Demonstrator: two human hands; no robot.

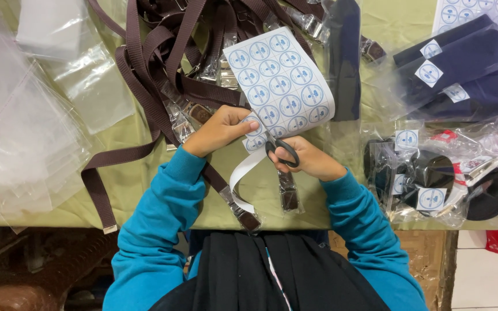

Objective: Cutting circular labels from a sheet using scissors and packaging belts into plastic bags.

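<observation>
Gripping a sticker sheet [280, 78] at its near left corner, the left hand [220, 129] is closed on the paper, thumb on top and fingers curled beneath. The sheet is white with rows of round blue-and-white stickers, and it tilts up and away to the right over the table [128, 178]. The right hand [309, 158] is closed through the black handles of the scissors [282, 151], just right of the left hand; the blades point toward the near edge of the sheet, but whether they are open is hidden by the fingers and paper. A narrow white strip [243, 178] curls down from the sheet's near edge toward the person, hanging between the two hands. Both arms wear teal sleeves [162, 213].

Far and left of the hands lies a tangle of brown straps [157, 75] with clips in small clear wrappers; one strap runs near and left to the table's edge. Two more wrapped clips [288, 196] lie near the person, below the hands. At the far left, clear bags [24, 126] are stacked loosely. On the right, dark blue packs [462, 63] in clear wrap each carry a round sticker, with a second sticker sheet [497, 17] at the far right corner. Nearer on the right sit black rolled items [433, 173] in clear bags, some also stickered. The table is covered in a pale green cloth.
</observation>
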